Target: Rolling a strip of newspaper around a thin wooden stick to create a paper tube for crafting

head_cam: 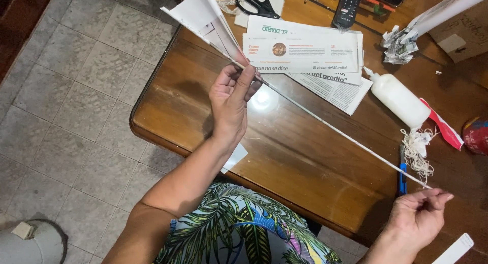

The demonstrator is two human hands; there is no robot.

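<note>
My left hand (231, 99) pinches the wide, unrolled end of a long rolled paper stick (335, 131) over the wooden table (168, 106). The loose white paper (201, 17) fans out up and to the left of my fingers. From there the thin stick runs diagonally down to the right, where my right hand (418, 218) holds its pointed tip between the fingertips.
Folded newspaper strips (305, 50) lie at the back of the table, with black scissors (258, 4) and a remote control (348, 7) behind them. A white glue bottle (399, 99), crumpled paper (400, 43), a string tangle (419, 149) and a blue pen (402, 175) lie at right. Grey tiled floor (76, 91) lies left.
</note>
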